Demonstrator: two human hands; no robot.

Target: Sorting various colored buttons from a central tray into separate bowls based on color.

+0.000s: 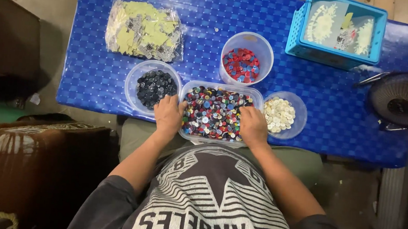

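A clear rectangular tub full of mixed coloured buttons sits at the near edge of the blue table. My left hand rests on the tub's left end, fingers over the rim by the buttons. My right hand lies on its right end, fingers curled into the buttons. Whether either hand pinches a button is hidden. A round tub of dark buttons stands left of the mixed tub. On the right is a bowl of white buttons, and behind is a cup of red and blue buttons.
A clear bag of pale yellow cards lies at the back left. A blue plastic basket holding packets stands at the back right. A black fan sits at the table's right edge. Dark furniture is to my left.
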